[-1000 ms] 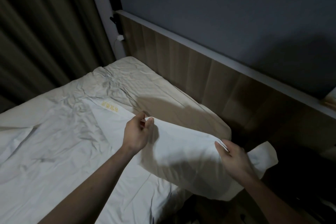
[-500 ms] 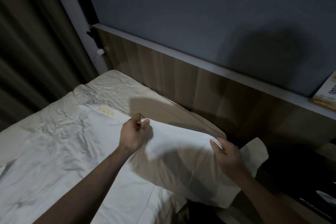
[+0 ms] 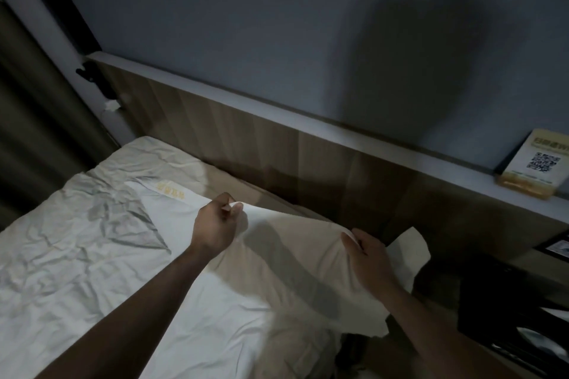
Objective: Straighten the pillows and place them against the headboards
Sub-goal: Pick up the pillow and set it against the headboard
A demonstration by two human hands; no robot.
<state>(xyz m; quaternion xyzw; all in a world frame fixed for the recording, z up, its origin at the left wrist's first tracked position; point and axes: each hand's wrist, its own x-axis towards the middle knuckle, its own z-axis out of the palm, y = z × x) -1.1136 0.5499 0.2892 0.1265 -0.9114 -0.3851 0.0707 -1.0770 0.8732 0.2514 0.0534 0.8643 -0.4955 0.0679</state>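
Pillow point(image 3: 286, 252): white, soft, lying at the head of the bed point(image 3: 61, 271), its long side roughly parallel to the headboard point(image 3: 277, 144) and near it; a narrow strip of cream bedding shows between the two. Its right corner flap sticks out past the bed's right edge.

Left hand point(image 3: 215, 224): grip clenched on the pillow's upper edge at its left end, thumb and curled fingers pinching a fold of the case and lifting it off the bed. Forearm runs up from the lower left, wrist straight, back of the hand toward the camera.

Right hand point(image 3: 369, 258): grip on the pillow's upper edge toward its right end, fingers bent over the fabric with the thumb on the near side. Forearm enters from the lower right.

Duvet point(image 3: 77, 240): white, heavily creased, spread over the bed to the left of the pillow; a folded corner with a yellow embroidered mark point(image 3: 170, 189) lies just left of the left hand.

Edges and room: headboard of wood panels with a pale ledge on top, running from upper left to right. Open mattress lies left of the pillow along the headboard. A curtain point(image 3: 37, 120) closes the far left side. To the right the bed ends; dark furniture stands below, detail too dim to tell.

Card with QR code point(image 3: 535, 163): upright on the ledge, far right, well apart from both hands.
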